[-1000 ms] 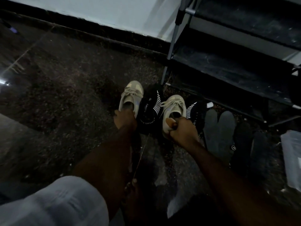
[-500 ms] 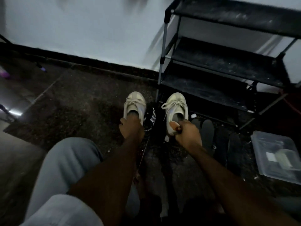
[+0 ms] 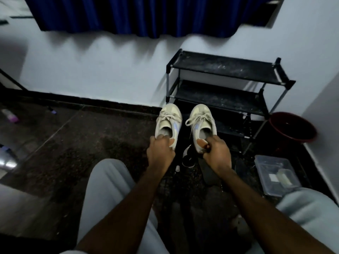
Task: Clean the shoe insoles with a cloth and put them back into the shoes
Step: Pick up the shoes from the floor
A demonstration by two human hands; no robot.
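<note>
Lifted the left shoe [image 3: 167,123] and right shoe [image 3: 202,123] since a second ago, up off the floor [image 3: 73,153] and away from the striped shoe [image 3: 187,156] formerly wedged between them. Far left of the left hand [image 3: 160,153], a small bottle [image 3: 9,116] on the floor. Grips the left shoe's heel with the left hand, fingers curled over the collar and into the opening, toe pointing away. Just right of that hand and a little nearer, the striped shoe, down on the floor. Holds the right shoe the same way with the right hand [image 3: 216,155], clamped round the heel. Under the right wrist, a dark insole [image 3: 208,174] flat on the floor, outside both shoes. Beyond the right hand, a black rack [image 3: 220,70] against the wall [image 3: 91,70]. Right of that hand, a clear box [image 3: 266,167] near, a red bucket [image 3: 293,137] farther off.
</note>
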